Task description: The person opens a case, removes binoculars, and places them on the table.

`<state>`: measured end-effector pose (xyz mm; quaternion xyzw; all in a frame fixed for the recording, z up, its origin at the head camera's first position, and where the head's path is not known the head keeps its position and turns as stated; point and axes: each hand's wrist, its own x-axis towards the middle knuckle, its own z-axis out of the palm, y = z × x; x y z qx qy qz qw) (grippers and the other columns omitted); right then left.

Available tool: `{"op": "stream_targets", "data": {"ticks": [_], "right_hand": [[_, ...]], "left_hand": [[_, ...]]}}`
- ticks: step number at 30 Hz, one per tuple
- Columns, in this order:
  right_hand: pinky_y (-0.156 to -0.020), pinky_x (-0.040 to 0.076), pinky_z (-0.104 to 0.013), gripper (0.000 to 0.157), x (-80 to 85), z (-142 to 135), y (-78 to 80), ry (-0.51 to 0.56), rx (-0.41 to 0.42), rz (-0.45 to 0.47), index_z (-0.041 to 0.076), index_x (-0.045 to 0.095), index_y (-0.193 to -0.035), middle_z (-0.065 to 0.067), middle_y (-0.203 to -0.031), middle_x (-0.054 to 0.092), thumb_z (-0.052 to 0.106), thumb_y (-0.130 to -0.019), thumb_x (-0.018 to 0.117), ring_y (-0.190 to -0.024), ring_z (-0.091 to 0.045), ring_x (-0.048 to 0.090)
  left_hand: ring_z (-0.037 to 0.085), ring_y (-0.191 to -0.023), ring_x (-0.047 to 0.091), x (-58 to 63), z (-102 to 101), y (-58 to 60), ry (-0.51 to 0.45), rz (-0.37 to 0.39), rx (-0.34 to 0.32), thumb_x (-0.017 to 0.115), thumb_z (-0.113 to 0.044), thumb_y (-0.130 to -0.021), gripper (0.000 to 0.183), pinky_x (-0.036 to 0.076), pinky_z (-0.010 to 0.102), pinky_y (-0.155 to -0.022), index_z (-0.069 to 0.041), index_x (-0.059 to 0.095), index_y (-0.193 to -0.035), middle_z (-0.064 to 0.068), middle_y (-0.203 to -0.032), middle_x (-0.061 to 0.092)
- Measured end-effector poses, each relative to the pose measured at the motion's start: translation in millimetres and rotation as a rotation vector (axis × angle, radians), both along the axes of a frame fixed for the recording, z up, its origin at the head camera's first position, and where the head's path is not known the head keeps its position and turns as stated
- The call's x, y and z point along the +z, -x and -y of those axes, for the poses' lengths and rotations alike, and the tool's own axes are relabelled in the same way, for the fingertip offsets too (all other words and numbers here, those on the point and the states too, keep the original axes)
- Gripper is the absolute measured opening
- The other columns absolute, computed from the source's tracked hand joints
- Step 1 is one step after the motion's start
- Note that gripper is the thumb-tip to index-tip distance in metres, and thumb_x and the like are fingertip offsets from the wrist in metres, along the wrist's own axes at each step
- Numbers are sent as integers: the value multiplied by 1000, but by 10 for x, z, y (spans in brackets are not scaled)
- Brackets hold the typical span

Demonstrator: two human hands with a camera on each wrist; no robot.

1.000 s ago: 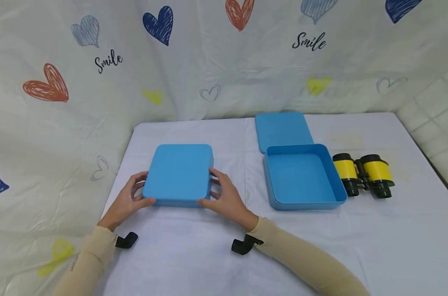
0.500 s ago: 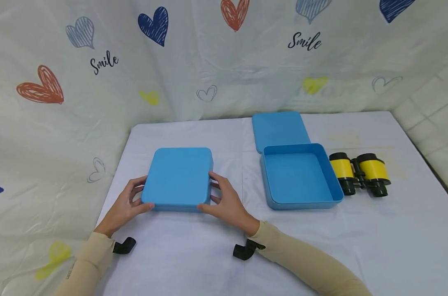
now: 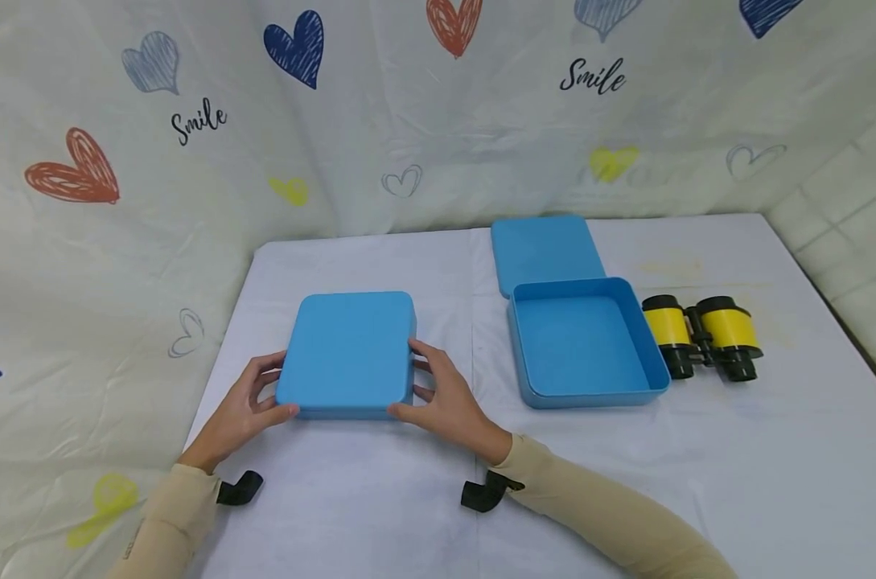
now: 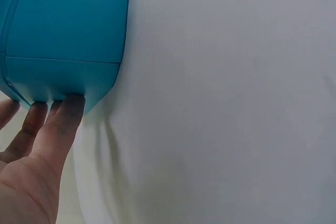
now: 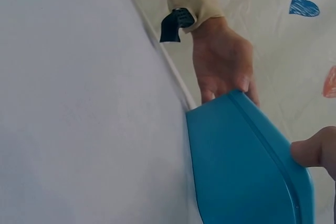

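Observation:
A blue rectangular box (image 3: pixel 351 354) with its lid on lies flat on the white-covered table, left of the middle. My left hand (image 3: pixel 245 406) holds its left side, thumb at the front left corner; the left wrist view shows the fingertips (image 4: pixel 73 103) against the box wall. On the opposite side my right hand (image 3: pixel 448 402) grips the box, thumb at the front right corner and fingers along the right side. In the right wrist view the right thumb (image 5: pixel 310 150) lies against the lid's rim. The inside of this box is hidden.
Right of the middle stands an open blue box (image 3: pixel 590 398) with nothing in it. Its flat blue lid (image 3: pixel 546 249) lies behind it. Yellow and black binoculars (image 3: pixel 701 334) sit close to its right side. A cloth printed with hearts hangs behind the table.
Between both hands, the lidded box has slid a little toward the person. The head view has shifted slightly; the open box, its lid and the binoculars stay in place.

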<state>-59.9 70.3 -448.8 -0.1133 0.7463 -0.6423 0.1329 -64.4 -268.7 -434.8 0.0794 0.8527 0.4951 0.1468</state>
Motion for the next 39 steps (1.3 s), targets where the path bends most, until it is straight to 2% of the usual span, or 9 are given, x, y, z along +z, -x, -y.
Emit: {"op": "stream_targets", "data": {"ticks": [3,13,21,23,27,30,36,37,39], "right_hand": [[-114,50,-48,99,-3,-14,-16,-7,8,-6,17,27,-163,-10,-166,30,18,-84,86,-152,-33,40],[-115,49,-49,99,3,-55,-49,5,19,3,19,26,-163,-9,-167,28,20,-84,85,-153,-33,39],[-114,50,-49,99,8,-78,-69,14,26,-1,18,27,-163,-11,-166,30,20,-84,86,-152,-34,40],[-114,50,-48,99,1,-83,-69,13,27,-1,18,27,-163,-10,-165,30,20,-83,86,-152,-34,40],[-113,51,-46,99,1,-101,-71,-11,34,5,20,28,-162,-7,-165,31,22,-83,86,-152,-31,41],[-111,54,-46,97,6,-115,-61,-29,37,9,22,29,-161,-5,-164,33,24,-83,86,-151,-28,42],[-103,58,-44,83,12,-131,7,-57,-3,35,22,34,-159,-9,-158,40,28,-90,79,-139,-30,54],[-103,58,-44,81,16,-129,24,-65,-16,41,21,34,-159,-9,-157,42,28,-91,78,-136,-30,56],[-103,57,-45,77,24,-117,67,-84,-52,53,20,36,-159,-10,-155,45,29,-93,75,-132,-29,58]], "left_hand": [[39,-148,36,11,4,-17,-19,3,-8,77,-21,-93,82,46,9,-103,-12,27,-157,15,-167,29],[38,-146,40,30,9,-40,10,5,-21,77,-22,-92,81,54,22,-106,-12,28,-155,16,-165,32],[38,-145,41,55,-16,-81,11,8,-19,77,-21,-92,79,55,26,-106,-10,29,-154,17,-164,33],[39,-145,41,58,-17,-85,8,12,-20,77,-21,-92,78,55,24,-105,-9,29,-153,18,-164,33],[40,-144,42,71,4,-72,14,22,-16,72,-23,-97,72,50,10,-99,-8,31,-154,18,-162,34],[39,-142,46,86,35,-32,54,25,-5,67,-28,-101,66,50,10,-96,-11,32,-155,16,-158,40],[36,-135,54,97,48,175,188,28,53,60,-43,-104,65,54,36,-103,-14,33,-157,15,-147,51],[34,-132,56,97,37,220,205,26,70,58,-45,-104,65,54,37,-102,-13,35,-156,14,-145,52],[29,-124,60,94,11,314,212,19,103,57,-48,-104,64,56,32,-98,-12,39,-153,14,-139,55]]}}
